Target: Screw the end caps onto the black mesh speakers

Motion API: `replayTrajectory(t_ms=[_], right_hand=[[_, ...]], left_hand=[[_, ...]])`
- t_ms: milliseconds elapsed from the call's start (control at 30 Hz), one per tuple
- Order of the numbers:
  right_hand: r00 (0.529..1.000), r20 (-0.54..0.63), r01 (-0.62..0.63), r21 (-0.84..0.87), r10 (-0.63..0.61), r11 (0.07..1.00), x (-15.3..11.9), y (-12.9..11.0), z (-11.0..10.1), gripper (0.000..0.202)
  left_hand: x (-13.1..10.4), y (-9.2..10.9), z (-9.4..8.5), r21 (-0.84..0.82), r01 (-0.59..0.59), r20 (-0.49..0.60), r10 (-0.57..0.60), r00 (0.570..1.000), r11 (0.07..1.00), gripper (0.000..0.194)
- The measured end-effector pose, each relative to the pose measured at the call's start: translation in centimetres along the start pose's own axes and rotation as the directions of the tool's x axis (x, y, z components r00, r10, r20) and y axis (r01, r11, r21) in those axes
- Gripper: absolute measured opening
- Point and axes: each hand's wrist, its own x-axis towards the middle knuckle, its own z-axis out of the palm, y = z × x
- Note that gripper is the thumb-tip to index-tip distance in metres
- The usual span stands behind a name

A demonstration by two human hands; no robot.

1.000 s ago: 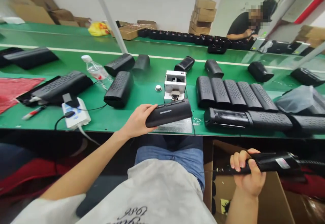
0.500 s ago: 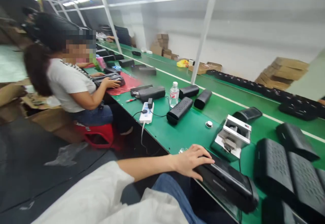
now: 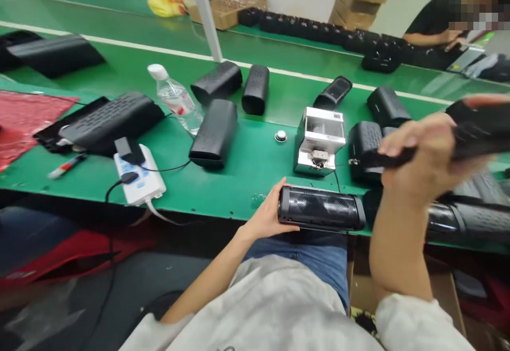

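Observation:
A black portable speaker (image 3: 322,208) with a mesh front lies lengthwise along the near edge of the green bench. My left hand (image 3: 269,213) grips its left end, thumb and fingers around the casing. Raised over the bench on the right, my right hand (image 3: 420,154) is closed on a black casing piece (image 3: 484,125); motion blurs it and its exact kind cannot be made out. Behind the speaker stands a small metal-topped fixture (image 3: 319,141). A round silver-rimmed knob (image 3: 281,136) lies left of the fixture.
Several black speaker housings (image 3: 215,133) sit about the bench (image 3: 255,165). To the left are a water bottle (image 3: 179,101), a white power strip (image 3: 139,176) with cords and a marker (image 3: 67,166). A metal post (image 3: 205,16) rises behind. Another person (image 3: 434,22) works across the line.
My view has swung right and down. My right hand has come into view with the black casing piece. My left hand has moved from atop the speaker to its left end.

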Motion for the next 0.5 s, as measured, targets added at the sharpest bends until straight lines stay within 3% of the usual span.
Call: replayTrajectory(t_ms=[33, 133, 333, 500], right_hand=[[0.998, 0.046, 0.033, -0.018, -0.032, 0.999, 0.2, 1.4, 0.9, 0.029], [0.987, 0.156, -0.015, -0.095, 0.03, 0.995, 0.4, 3.6, 2.6, 0.03], [0.986, 0.135, -0.064, -0.261, 0.102, 0.963, 0.7, 4.9, 3.9, 0.048], [0.988, 0.129, -0.057, -0.207, 0.085, 0.977, 1.3, 5.8, 3.8, 0.033]], left_hand=[[0.0, 0.1, 0.0, -0.005, 0.007, 0.003, -0.007, 1.0, 1.0, 0.147], [0.0, 0.5, -0.1, -0.013, 0.013, -0.003, -0.013, 1.0, 1.0, 0.14], [0.3, 0.9, -0.4, -0.025, 0.011, 0.002, -0.011, 1.0, 1.0, 0.13], [0.5, 1.1, -0.3, 0.0, -0.034, -0.028, 0.034, 0.999, 0.999, 0.129]])
